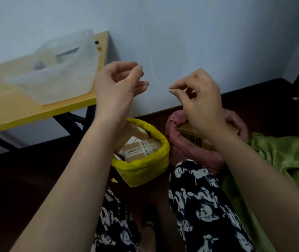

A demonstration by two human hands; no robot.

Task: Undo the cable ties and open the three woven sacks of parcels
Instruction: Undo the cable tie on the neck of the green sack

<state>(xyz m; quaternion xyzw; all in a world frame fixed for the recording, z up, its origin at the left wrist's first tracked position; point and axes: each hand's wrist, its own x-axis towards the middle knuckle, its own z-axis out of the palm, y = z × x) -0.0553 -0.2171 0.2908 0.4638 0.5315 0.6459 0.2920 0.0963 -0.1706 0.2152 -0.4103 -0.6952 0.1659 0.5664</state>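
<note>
Nearest the camera, legs in black-and-white patterned trousers (199, 206) are seen at bottom centre, over a dark floor (17, 179).

Just beyond the knees, 3 woven sacks are seen side by side:
- Yellow sack (145, 170), centre-left: mouth rolled down and open; brown parcels (138, 150) w/ white labels are exposed inside.
- Pink sack (190, 151), just right of the yellow one: rim also rolled down and open; a cardboard box (193, 137) is visible inside, partly hidden by the right forearm.
- Green sack (286, 157), far right: lies slack and crumpled; whether its mouth is open cannot be told.

Both forearms are raised above the sacks, in front of a pale wall (199, 33).
- Left hand (121, 80): fingers curled, thumb and forefinger tips brought close together.
- Right hand (199, 93): fingers curled, thumb and forefinger tips pinched.
- A thin, pale curved line (153, 71), poss. a cable tie, is seen between the hands; too faint to confirm, and contact w/ either hand cannot be told.

Farther left, a yellow-topped table (36, 110) on black legs is seen against the wall. A translucent plastic bag (59, 70) rests on it.
</note>
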